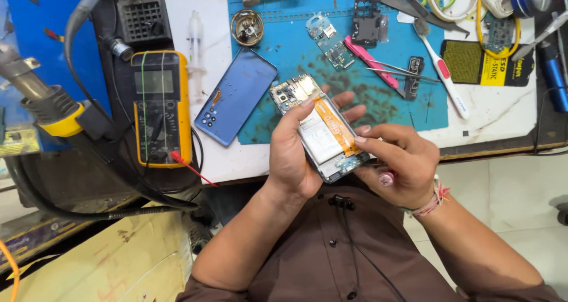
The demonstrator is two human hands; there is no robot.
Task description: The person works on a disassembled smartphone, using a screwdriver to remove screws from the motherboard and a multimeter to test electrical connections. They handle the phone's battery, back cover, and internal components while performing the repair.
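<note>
a: what have the hands got?

b: both grip an opened phone [319, 127] with its back off, held tilted above the near edge of the table [248, 160]. the left hand [293, 151] wraps it from the left side, thumb up along the edge near the camera end, fingers curled behind. the right hand [399, 160] closes on the lower right end, forefinger laid across the battery beside an orange flex strip.

a: anything else in the right hand?

b: a small pink-tipped thing sticks out under its fingers; i cannot tell what it is.

a: and round about?

b: a blue back cover [236, 96] lies just left of the phone, partly on a blue work mat [284, 47]. a yellow multimeter [161, 108] sits further left, its red probe lead running toward the table edge. on the mat, well beyond the hands, lie a small circuit board [329, 40], pink-handled tweezers [373, 60] and a white-and-pink toothbrush [441, 71]. a hot-air nozzle with a yellow collar [56, 115] is at far left.
</note>
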